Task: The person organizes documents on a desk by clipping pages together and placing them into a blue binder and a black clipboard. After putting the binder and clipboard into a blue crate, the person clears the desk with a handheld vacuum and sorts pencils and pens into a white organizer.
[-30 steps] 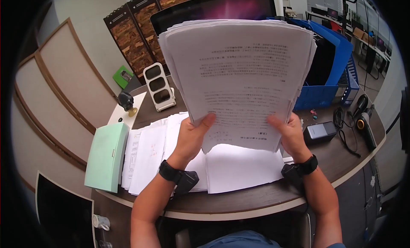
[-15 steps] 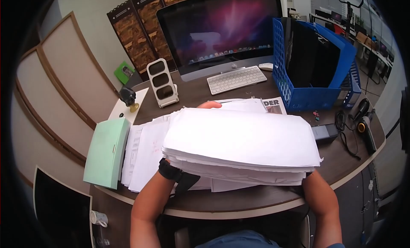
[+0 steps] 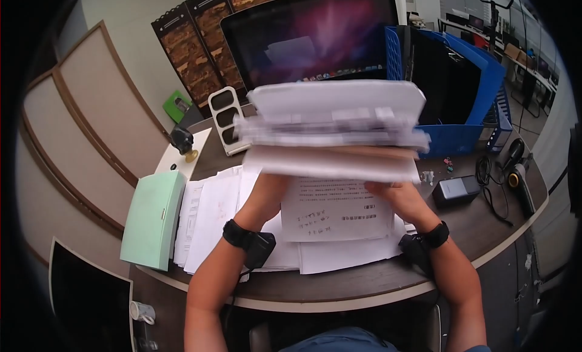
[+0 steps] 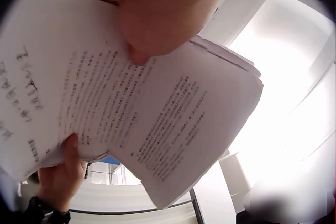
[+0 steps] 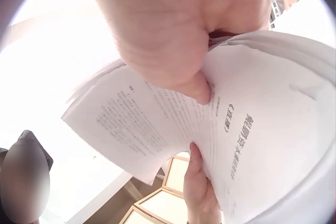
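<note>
Both hands hold a thick stack of printed paper (image 3: 336,209) over the desk, one at each side. My left hand (image 3: 267,197) grips the left edge, with its thumb on the printed face in the left wrist view. At the opposite edge my right hand (image 3: 405,201) pinches the sheets, its thumb pressed on the print (image 5: 231,129). The stack bows between the hands, and its upper sheets are blurred and spread into layers in the head view. Handwriting (image 4: 26,87) marks the front page. Fingers behind the stack are hidden.
More papers (image 3: 209,221) lie on the desk below, beside a green file box (image 3: 151,218). A white three-slot holder (image 3: 224,118) and a monitor (image 3: 309,36) stand behind. To the right are a blue file rack (image 3: 448,140), a grey-black box (image 3: 456,191) and a cable (image 3: 483,173).
The stack stood upright, then tipped flat with blank sheets facing up. Now it is tilted back up, its printed front page showing below the bowed, blurred sheets. Both hands keep their hold.
</note>
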A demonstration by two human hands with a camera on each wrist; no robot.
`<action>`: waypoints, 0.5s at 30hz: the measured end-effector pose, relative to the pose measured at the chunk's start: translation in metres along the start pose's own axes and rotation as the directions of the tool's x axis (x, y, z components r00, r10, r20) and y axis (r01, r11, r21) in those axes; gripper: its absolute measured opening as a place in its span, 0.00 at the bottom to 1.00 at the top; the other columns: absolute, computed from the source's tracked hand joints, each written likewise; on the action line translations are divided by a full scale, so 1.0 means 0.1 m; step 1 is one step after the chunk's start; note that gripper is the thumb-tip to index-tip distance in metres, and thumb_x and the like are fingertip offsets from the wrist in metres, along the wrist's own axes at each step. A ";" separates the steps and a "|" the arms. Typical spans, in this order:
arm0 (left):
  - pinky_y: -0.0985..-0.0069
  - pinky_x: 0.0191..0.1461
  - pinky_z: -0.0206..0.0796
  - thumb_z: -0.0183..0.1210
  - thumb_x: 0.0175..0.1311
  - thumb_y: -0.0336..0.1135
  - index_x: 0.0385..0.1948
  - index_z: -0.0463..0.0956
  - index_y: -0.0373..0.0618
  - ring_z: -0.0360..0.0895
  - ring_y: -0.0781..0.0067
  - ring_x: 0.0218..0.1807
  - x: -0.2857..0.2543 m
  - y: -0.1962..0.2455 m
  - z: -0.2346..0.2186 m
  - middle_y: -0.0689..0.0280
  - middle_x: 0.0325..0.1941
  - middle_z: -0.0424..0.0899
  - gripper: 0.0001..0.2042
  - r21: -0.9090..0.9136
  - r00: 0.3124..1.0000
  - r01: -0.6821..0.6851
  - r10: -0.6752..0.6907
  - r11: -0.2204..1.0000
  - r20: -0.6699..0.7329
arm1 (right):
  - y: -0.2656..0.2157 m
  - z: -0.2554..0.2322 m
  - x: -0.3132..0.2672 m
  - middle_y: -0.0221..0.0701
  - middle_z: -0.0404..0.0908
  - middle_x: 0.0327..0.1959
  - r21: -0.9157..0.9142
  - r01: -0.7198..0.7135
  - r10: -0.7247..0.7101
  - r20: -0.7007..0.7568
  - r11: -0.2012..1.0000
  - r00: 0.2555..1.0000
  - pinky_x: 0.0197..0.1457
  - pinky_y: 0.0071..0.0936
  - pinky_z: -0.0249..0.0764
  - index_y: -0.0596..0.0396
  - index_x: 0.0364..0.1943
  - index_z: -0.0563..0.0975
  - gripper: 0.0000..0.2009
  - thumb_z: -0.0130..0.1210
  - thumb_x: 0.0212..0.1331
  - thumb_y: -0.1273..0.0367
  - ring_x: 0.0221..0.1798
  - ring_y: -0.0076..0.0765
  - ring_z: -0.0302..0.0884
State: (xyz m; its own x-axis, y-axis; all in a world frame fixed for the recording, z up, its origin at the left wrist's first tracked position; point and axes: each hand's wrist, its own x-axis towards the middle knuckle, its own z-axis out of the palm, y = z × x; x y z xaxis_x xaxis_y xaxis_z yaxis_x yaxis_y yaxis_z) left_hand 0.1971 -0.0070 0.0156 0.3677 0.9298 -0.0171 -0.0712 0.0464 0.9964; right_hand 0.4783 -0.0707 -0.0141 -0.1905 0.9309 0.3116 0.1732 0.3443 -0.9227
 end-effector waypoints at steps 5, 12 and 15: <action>0.71 0.53 0.73 0.52 0.71 0.43 0.56 0.67 0.29 0.78 0.65 0.51 -0.14 0.22 0.20 0.53 0.52 0.78 0.23 -0.081 0.998 0.035 -0.030 0.996 0.063 | -0.01 0.01 0.02 0.36 0.79 0.50 0.181 -0.189 0.176 0.085 0.965 0.981 0.52 0.28 0.73 0.64 0.51 0.76 0.16 0.56 0.64 0.66 0.47 0.29 0.76; 0.71 0.57 0.71 0.49 0.72 0.43 0.55 0.67 0.33 0.78 0.67 0.53 -0.06 0.16 0.21 0.54 0.54 0.78 0.21 -0.338 0.961 -0.272 0.233 0.901 -0.153 | -0.21 -0.06 0.01 0.38 0.78 0.51 0.612 -0.183 0.154 0.100 0.769 0.983 0.59 0.34 0.73 0.63 0.58 0.67 0.23 0.57 0.61 0.68 0.53 0.35 0.76; 0.69 0.63 0.66 0.48 0.73 0.43 0.57 0.66 0.33 0.74 0.66 0.58 -0.03 0.00 0.38 0.56 0.56 0.75 0.21 -0.480 0.947 -0.304 0.209 0.823 -0.242 | -0.14 0.12 -0.01 0.40 0.73 0.57 0.788 -0.072 0.020 0.076 0.611 0.997 0.61 0.39 0.72 0.61 0.63 0.61 0.27 0.56 0.61 0.69 0.60 0.38 0.71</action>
State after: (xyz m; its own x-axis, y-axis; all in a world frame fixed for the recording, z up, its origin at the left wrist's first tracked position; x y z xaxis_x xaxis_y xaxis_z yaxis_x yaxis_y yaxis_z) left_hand 0.2314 -0.0240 0.0186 0.1088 0.9791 0.1721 -0.6158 -0.0695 0.7848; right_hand 0.4645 -0.0781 -0.0041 -0.2601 0.9256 0.2750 -0.6419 0.0470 -0.7653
